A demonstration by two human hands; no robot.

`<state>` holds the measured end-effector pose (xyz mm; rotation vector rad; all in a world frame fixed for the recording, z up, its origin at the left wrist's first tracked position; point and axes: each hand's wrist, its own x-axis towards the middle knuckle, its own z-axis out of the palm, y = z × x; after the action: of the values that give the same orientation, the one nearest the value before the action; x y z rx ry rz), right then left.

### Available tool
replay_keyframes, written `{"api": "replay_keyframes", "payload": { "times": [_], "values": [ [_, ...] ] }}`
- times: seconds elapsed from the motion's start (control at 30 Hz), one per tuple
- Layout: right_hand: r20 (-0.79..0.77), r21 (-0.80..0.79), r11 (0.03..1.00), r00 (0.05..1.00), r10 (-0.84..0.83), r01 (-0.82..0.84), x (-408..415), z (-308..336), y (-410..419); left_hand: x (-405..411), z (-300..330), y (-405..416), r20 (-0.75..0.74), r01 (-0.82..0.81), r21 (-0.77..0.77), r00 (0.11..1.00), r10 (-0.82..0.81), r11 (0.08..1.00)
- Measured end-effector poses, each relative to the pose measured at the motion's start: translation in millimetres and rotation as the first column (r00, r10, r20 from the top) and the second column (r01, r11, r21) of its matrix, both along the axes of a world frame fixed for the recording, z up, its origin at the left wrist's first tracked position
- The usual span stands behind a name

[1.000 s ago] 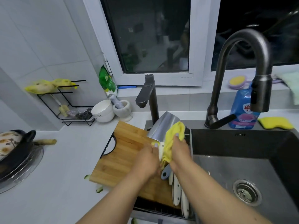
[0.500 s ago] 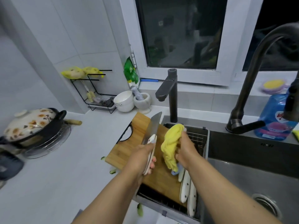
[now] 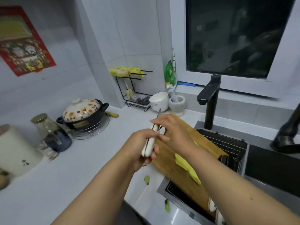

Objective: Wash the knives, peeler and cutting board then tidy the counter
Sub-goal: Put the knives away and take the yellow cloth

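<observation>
My left hand (image 3: 142, 143) grips the white handle of a cleaver (image 3: 150, 144), held edge-up over the counter's right part, its thin blade pointing away from me. My right hand (image 3: 172, 130) reaches across and closes round the cleaver where blade meets handle, hiding most of the blade. The wooden cutting board (image 3: 177, 174) lies tilted across the sink's drain basket (image 3: 227, 143). A yellow cloth (image 3: 186, 168) lies loose on the board under my right forearm. White knife handles (image 3: 211, 205) stick out below the board's near end.
On the left of the white counter stand a flowered clay pot (image 3: 82, 112), a glass jar (image 3: 47, 127) and a white canister (image 3: 14, 151). A white bowl (image 3: 159, 101), a mortar (image 3: 177, 103) and a wire rack (image 3: 133, 88) fill the corner. A black tap (image 3: 209, 98) rises behind the basket. Green peel scraps (image 3: 146, 179) lie near the counter's edge.
The view swung left. My right hand let go of the yellow cloth, which now lies on the board, and moved onto the cleaver. My left hand carried the cleaver leftward over the counter.
</observation>
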<state>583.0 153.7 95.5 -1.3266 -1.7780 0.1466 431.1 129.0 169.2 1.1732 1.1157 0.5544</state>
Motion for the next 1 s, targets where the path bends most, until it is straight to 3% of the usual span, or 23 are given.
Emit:
{"api": "replay_keyframes", "payload": {
  "times": [0.17, 0.33, 0.4, 0.5, 0.57, 0.77, 1.0],
  "values": [
    [0.126, 0.059, 0.994, 0.988, 0.087, -0.095, -43.4, 29.7, 17.4, -47.0, 26.5, 9.2, -0.062, -0.033, 0.082, 0.997, 0.039, 0.996],
    [0.129, 0.065, 0.982, 0.977, 0.17, -0.179, -105.4, 59.5, 36.4, -115.3, 49.6, 24.4, -0.139, -0.149, 0.309, 0.97, 0.2, 0.939],
    [0.109, 0.021, 0.978, 0.972, 0.206, -0.209, -134.1, 70.6, 47.2, -148.8, 58.0, 31.5, -0.159, -0.177, 0.48, 0.946, 0.283, 0.859],
    [0.073, -0.012, 0.964, 0.961, 0.267, -0.267, -184.7, 82.9, 67.5, -202.9, 69.4, 34.6, -0.236, -0.009, 0.711, 0.939, 0.251, 0.703],
    [0.047, 0.003, 0.947, 0.946, 0.32, -0.32, -223.7, 91.3, 79.6, -237.3, 77.8, 35.1, -0.25, 0.029, 0.763, 0.935, 0.253, 0.645],
    [-0.057, 0.034, 0.883, 0.881, 0.47, -0.469, -340.9, 123.0, 112.8, -332.4, 107.6, 52.6, -0.303, 0.068, 0.903, 0.803, 0.514, 0.425],
    [-0.179, 0.069, 0.792, 0.774, 0.608, -0.606, -463.7, 169.2, 143.7, -429.7, 154.5, 65.7, -0.308, 0.081, 0.939, 0.635, 0.708, 0.335]
  ]
}}
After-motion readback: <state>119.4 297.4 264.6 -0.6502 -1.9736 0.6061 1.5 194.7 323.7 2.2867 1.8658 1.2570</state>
